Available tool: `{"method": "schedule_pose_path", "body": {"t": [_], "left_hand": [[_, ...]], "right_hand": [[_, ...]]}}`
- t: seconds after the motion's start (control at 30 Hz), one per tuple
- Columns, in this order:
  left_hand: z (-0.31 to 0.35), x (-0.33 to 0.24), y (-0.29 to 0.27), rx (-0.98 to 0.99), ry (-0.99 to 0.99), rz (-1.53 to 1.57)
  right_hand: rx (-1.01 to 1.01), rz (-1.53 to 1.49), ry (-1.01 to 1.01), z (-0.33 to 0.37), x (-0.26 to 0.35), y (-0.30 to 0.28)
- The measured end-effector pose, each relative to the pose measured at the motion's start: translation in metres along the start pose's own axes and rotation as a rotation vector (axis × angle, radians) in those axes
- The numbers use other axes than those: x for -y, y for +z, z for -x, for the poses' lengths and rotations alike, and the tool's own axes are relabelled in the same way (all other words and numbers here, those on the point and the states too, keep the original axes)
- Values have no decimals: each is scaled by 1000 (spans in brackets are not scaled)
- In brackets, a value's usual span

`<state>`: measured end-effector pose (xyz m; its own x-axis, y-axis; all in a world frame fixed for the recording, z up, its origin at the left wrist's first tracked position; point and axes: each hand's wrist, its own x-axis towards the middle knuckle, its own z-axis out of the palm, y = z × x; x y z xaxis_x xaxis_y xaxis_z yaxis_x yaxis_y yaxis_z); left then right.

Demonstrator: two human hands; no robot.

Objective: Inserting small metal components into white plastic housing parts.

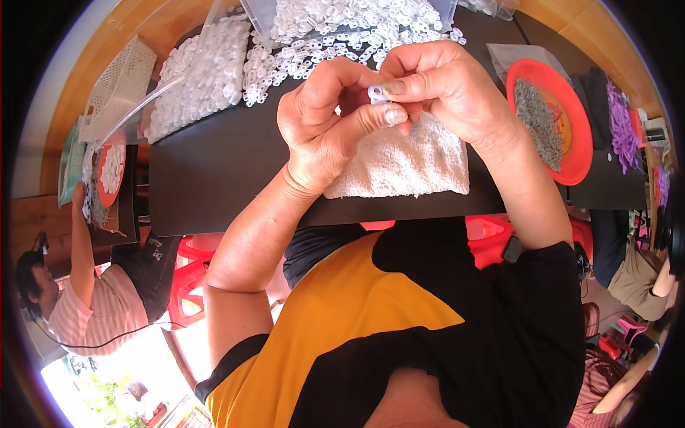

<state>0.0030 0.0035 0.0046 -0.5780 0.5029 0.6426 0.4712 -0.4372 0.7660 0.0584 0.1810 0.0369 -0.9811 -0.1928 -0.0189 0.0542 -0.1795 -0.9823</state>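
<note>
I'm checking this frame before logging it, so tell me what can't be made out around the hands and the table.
- Small white piece: head view, mostly covered by left hand and right hand; shape unclear.
- Clear tub of white parts: cut off by the top edge.
- Metal bits on the red plate: too small to tell.
- Towel: upper part hidden by hands.

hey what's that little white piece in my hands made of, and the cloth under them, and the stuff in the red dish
The small white piece, pinched between left hand and right hand, looks like smooth moulded plastic, matching the heap of white pieces. The white cloth looks like looped terry towelling with a nubbly surface. The grey bits in the red dish look like thin metal, though too small to confirm.
</note>
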Motion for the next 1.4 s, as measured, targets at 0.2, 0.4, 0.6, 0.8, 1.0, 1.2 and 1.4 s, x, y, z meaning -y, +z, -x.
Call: {"method": "schedule_pose_path", "body": {"t": [0.2, 0.4, 0.6, 0.8, 1.0, 1.2, 1.4], "left_hand": [[-1, 1, -1, -8, -88, 47], [-2, 3, -4, -21, -169, 95], [-5, 5, 1, -68, -159, 222], [-5, 2, 0, -143, -166, 75], [-28, -42, -20, -434, -13, -79], [-81, -95, -120, -654, 85, -706], [-77, -68, -167, -315, 313, -1549]], "right_hand": [[47, -83, 5, -2, -6, -3], [14, -161, 7, -3, -12, 1], [-53, -25, -50, -4, -9, 1], [-113, 159, -177, -4, -7, -5], [-394, 488, -211, -12, -7, -15], [-341, 470, -167, -9, 0, -18], [-374, 524, -254, -6, 4, -14]]}}
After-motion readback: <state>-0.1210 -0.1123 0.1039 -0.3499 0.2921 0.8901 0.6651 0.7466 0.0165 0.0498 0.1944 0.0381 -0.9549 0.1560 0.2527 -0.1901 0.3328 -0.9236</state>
